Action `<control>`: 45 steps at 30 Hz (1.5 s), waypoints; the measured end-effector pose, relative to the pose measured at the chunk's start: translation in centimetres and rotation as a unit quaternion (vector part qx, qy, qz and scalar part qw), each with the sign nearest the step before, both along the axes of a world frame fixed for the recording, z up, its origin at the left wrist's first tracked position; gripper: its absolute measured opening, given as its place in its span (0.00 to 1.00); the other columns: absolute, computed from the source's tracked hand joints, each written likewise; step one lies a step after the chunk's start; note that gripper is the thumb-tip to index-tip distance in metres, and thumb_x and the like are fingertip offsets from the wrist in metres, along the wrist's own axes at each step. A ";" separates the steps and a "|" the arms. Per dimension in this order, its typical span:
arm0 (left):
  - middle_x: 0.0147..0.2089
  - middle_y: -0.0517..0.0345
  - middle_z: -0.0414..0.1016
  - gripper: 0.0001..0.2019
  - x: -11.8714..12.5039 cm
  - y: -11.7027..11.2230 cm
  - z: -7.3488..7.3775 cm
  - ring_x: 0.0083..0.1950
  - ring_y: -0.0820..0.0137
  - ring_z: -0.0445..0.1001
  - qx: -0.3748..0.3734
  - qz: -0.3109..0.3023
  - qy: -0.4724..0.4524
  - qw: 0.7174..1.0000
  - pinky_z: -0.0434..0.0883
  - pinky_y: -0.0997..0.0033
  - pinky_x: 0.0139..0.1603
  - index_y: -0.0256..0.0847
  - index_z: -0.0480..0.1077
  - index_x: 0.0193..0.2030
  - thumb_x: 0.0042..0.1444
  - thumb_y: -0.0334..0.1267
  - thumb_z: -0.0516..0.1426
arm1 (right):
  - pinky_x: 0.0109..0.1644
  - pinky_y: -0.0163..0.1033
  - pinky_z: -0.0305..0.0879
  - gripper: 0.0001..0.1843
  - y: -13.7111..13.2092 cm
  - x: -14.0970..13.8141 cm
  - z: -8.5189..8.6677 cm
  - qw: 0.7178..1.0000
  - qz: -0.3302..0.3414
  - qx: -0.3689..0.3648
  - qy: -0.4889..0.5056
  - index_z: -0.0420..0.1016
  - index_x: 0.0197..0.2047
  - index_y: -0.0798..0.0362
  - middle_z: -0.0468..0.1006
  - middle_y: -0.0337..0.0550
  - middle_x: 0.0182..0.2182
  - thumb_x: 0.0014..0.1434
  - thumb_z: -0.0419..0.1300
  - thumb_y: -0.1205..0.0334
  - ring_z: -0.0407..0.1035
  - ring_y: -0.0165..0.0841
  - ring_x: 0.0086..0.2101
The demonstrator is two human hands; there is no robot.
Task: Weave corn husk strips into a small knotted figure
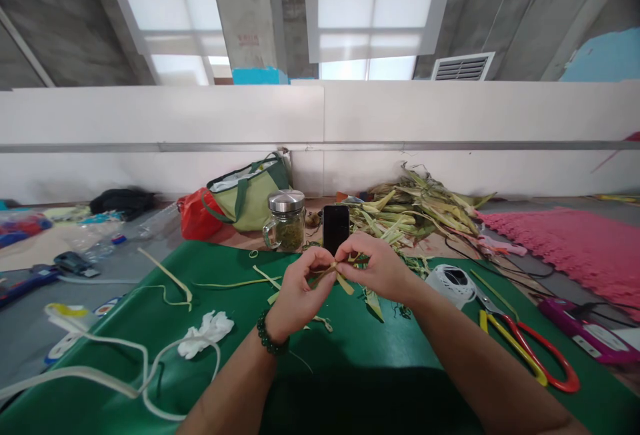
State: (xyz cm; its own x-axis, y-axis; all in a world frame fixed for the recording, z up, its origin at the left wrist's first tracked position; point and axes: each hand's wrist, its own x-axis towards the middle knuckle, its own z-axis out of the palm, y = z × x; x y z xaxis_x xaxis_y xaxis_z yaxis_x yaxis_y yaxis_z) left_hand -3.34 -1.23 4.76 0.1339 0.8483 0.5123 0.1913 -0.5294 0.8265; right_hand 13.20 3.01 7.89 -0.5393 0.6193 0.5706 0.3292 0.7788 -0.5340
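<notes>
Both hands meet just in front of an upright phone (335,227), above a green mat (380,348). My left hand (305,282), with a dark bead bracelet on its wrist, pinches a thin yellowish strip of plant leaf (345,284) between thumb and forefinger. From the other side my right hand (376,268) pinches the same strip close to the left fingertips. One end of the strip hangs down below the fingers. Exactly how it is folded or knotted there is too small to tell. More leaf scraps (373,304) lie on the mat beneath and behind the hands.
A lidded glass jar (287,225) and a green bag (250,198) stand behind, left of the phone. Dried husks (420,205) are heaped at back right. Red-and-yellow-handled scissors (525,345) lie right, near a white device (451,284). Left are crumpled tissue (206,334) and a white cable (145,372).
</notes>
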 end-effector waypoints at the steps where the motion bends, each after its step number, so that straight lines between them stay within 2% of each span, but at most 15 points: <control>1: 0.33 0.56 0.70 0.07 0.0 0.0 0.1 0.33 0.72 0.70 -0.012 -0.010 -0.009 1.000 0.68 0.75 0.34 0.38 0.66 0.35 0.56 0.40 0.56 | 0.33 0.34 0.63 0.03 0.1 0.0 0.0 1.000 0.006 -0.027 0.008 0.71 0.28 0.53 0.73 0.39 0.26 0.50 0.58 0.69 0.66 0.29 0.29; 4: 0.32 0.56 0.72 0.09 -0.1 0.2 0.2 0.33 0.72 0.71 -0.057 -0.031 -0.040 0.997 0.69 0.75 0.33 0.38 0.66 0.35 0.54 0.41 0.58 | 0.29 0.32 0.62 0.03 0.3 0.0 0.1 0.994 0.025 -0.106 0.022 0.71 0.26 0.54 0.72 0.37 0.25 0.50 0.58 0.67 0.66 0.27 0.26; 7: 0.30 0.55 0.73 0.11 -0.1 0.4 0.3 0.32 0.72 0.73 -0.095 -0.037 -0.077 0.992 0.69 0.75 0.32 0.37 0.66 0.33 0.52 0.42 0.60 | 0.28 0.30 0.62 0.03 0.4 -0.2 0.2 0.988 0.040 -0.144 0.029 0.72 0.27 0.54 0.73 0.37 0.24 0.51 0.58 0.66 0.66 0.27 0.26; 10: 0.28 0.57 0.74 0.12 -0.1 0.5 0.5 0.30 0.72 0.74 -0.123 -0.040 -0.112 0.985 0.70 0.75 0.31 0.37 0.66 0.31 0.49 0.43 0.62 | 0.29 0.31 0.63 0.05 0.4 -0.1 0.5 0.988 0.054 -0.143 0.027 0.74 0.29 0.54 0.74 0.39 0.26 0.53 0.58 0.64 0.67 0.27 0.27; 14: 0.26 0.58 0.74 0.14 0.0 0.4 0.7 0.27 0.72 0.74 -0.146 -0.062 -0.147 0.976 0.72 0.72 0.30 0.38 0.66 0.29 0.45 0.44 0.64 | 0.29 0.31 0.63 0.03 0.3 0.2 0.7 0.988 0.069 -0.136 0.004 0.74 0.28 0.55 0.74 0.38 0.24 0.50 0.59 0.65 0.66 0.26 0.25; 23: 0.26 0.59 0.73 0.13 0.3 0.3 0.8 0.27 0.73 0.73 -0.170 -0.086 -0.143 0.971 0.72 0.74 0.30 0.37 0.68 0.28 0.43 0.43 0.65 | 0.23 0.28 0.58 0.02 0.3 0.0 0.0 0.982 0.061 -0.180 0.010 0.67 0.23 0.55 0.67 0.33 0.19 0.45 0.58 0.69 0.60 0.24 0.21; 27: 0.25 0.60 0.71 0.14 0.2 0.4 0.8 0.26 0.75 0.71 -0.171 -0.081 -0.143 0.971 0.72 0.75 0.29 0.37 0.68 0.28 0.43 0.44 0.65 | 0.23 0.29 0.57 0.03 -0.1 -0.4 -0.2 0.992 0.018 -0.124 0.019 0.66 0.22 0.54 0.68 0.34 0.19 0.45 0.58 0.68 0.60 0.25 0.22; 35: 0.23 0.64 0.67 0.12 0.3 0.7 0.1 0.24 0.77 0.68 -0.145 -0.044 -0.126 0.980 0.67 0.78 0.27 0.37 0.65 0.28 0.46 0.41 0.63 | 0.26 0.30 0.60 0.04 -0.3 -0.4 -0.2 1.000 0.025 0.003 0.014 0.66 0.24 0.53 0.70 0.36 0.21 0.47 0.56 0.69 0.63 0.26 0.23; 41: 0.26 0.62 0.68 0.11 1.1 0.5 -0.4 0.26 0.76 0.68 -0.110 0.014 -0.155 0.982 0.69 0.76 0.29 0.38 0.63 0.29 0.48 0.42 0.60 | 0.30 0.32 0.62 0.06 0.5 -0.3 -0.7 0.984 0.047 0.172 0.014 0.68 0.26 0.53 0.72 0.39 0.24 0.53 0.56 0.71 0.65 0.27 0.26; 45: 0.26 0.62 0.66 0.07 0.9 0.1 -0.5 0.26 0.76 0.67 -0.037 0.017 -0.088 0.995 0.66 0.78 0.27 0.39 0.63 0.30 0.53 0.39 0.56 | 0.31 0.32 0.64 0.05 0.5 0.0 -0.5 0.973 0.069 0.217 0.027 0.70 0.28 0.53 0.73 0.41 0.25 0.55 0.56 0.71 0.67 0.28 0.28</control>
